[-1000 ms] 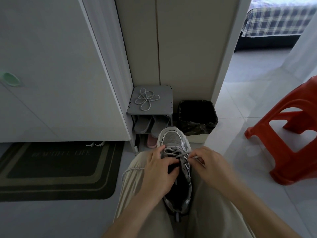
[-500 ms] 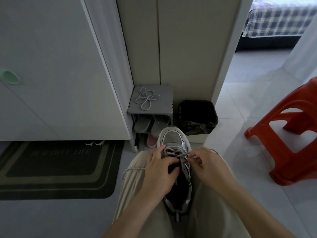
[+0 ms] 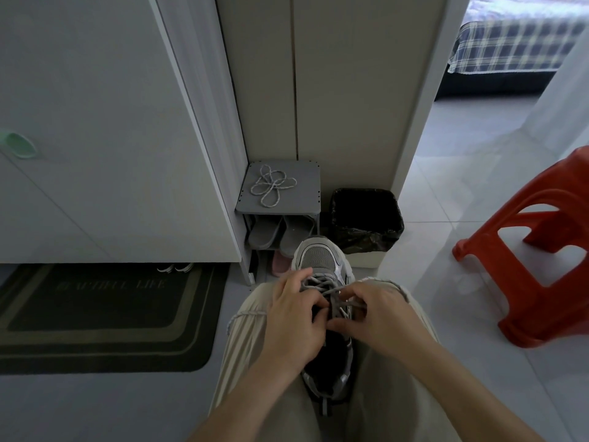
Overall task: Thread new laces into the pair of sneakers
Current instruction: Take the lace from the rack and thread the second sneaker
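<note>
The grey sneaker (image 3: 322, 260) lies on our lap between the thighs, toe pointing away, with its lace (image 3: 318, 283) already crossed through the lower eyelets near the toe. A second ago the right hand (image 3: 379, 314) was out to the right of the shoe, drawing a lace end sideways. Now it has come in over the eyelet rows, its fingers (image 3: 353, 293) curled and pinching the lace just above the tongue, thumb touching the thumb of the left hand (image 3: 293, 317). The left hand has barely shifted: its fingers (image 3: 299, 279) stay curled over the sneaker's left side, steadying the shoe. We judge that one pull-through is done and the end is being lined up for the next eyelet. The tip itself is hidden under the fingers, so we cannot tell whether it has entered. The other tail (image 3: 245, 315) still trails across the left thigh.

Further out, a second lace (image 3: 271, 186) sits coiled on top of the grey shoe rack (image 3: 306, 199), untouched, so the other shoe is still to do. Slippers (image 3: 280, 232) fill the rack below it, a black bin (image 3: 366, 218) stands just beside it, and a red stool (image 3: 526, 282) is off to the right.
</note>
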A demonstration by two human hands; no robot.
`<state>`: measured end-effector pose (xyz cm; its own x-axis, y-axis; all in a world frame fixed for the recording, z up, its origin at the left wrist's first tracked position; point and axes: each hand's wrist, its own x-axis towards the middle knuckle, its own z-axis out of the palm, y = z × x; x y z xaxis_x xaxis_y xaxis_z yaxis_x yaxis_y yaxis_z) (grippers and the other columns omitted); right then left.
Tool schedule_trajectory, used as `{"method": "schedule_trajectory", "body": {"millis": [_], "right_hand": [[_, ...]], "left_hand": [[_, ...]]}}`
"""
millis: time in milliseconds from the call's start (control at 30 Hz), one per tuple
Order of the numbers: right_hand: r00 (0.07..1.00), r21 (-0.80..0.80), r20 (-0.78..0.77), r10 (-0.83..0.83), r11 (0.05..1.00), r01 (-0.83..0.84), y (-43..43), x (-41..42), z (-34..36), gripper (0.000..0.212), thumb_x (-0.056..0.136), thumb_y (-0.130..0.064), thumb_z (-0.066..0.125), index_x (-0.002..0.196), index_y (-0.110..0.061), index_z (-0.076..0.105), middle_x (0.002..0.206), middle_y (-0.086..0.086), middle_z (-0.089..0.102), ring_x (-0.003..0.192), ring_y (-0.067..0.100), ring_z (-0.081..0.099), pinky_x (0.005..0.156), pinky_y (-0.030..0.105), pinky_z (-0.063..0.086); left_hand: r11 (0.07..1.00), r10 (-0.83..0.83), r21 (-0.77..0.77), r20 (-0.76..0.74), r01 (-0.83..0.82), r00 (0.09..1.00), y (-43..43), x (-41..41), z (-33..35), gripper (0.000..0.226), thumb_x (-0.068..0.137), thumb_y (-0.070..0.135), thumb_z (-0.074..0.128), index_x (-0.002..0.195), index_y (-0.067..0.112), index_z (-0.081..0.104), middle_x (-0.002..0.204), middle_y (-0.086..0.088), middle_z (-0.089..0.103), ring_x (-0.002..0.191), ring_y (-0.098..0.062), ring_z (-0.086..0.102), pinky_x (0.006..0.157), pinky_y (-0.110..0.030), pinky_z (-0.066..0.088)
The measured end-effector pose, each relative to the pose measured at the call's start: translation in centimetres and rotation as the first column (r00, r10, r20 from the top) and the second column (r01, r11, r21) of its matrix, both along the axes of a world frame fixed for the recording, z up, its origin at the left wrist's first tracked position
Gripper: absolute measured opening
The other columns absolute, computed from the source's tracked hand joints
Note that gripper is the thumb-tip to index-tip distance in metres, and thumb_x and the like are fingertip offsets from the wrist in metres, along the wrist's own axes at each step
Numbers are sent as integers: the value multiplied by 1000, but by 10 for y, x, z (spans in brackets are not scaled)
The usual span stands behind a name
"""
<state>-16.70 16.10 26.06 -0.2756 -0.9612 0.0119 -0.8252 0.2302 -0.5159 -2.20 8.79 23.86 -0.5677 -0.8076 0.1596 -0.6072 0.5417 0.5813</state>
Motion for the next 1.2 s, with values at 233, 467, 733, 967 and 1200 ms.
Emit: {"method": "schedule_trajectory", "body": {"millis": [233, 467, 733, 967, 1200], "right_hand": [[987, -10, -133, -88, 996, 88, 3, 8, 7, 41, 71, -56, 58, 107, -38, 52, 98, -17, 55, 98, 6, 54, 95, 29, 33], [988, -3, -102, -115, 993, 115, 9, 3, 6, 31, 72, -56, 59, 97, -41, 50, 92, -22, 54, 95, 4, 48, 94, 26, 28], [994, -2, -87, -59, 998, 59, 7, 10, 0, 32, 74, -61, 60, 97, -39, 56, 94, -24, 57, 97, 4, 49, 89, 24, 22], [989, -11, -111, -98, 995, 97, 10, 7, -5, 57, 63, -71, 47, 110, -39, 53, 106, -19, 49, 107, 10, 46, 91, 25, 23], [980, 22, -8, -198, 980, 198, 14, 0, -6, 96, 60, -71, 55, 141, -35, 21, 140, -10, 35, 131, 14, 32, 110, 34, 20]], "left_hand": [[995, 93, -10, -193, -97, 977, -1, 24, 6, 15, 81, 18, 70, 75, 25, 59, 125, 17, 41, 125, -1, 27, 102, -20, 24], [948, 293, 158, -100, -275, 951, -27, 85, -14, 18, 83, 21, 68, 72, 30, 58, 127, 9, 51, 127, -9, 38, 104, -31, 22], [958, 284, 66, -59, -280, 957, -12, 74, -10, 32, 85, 21, 65, 117, 20, 61, 131, 1, 48, 129, -16, 40, 104, -27, 30], [987, -47, -152, 53, 55, 997, 10, 8, 8, 22, 84, 33, 64, 104, 26, 68, 136, 10, 43, 132, -12, 31, 109, -26, 22], [1000, 11, -18, -75, -13, 997, 1, 6, 8, 4, 85, 28, 66, 84, 26, 68, 131, 19, 45, 126, 0, 32, 105, -20, 24]]}}
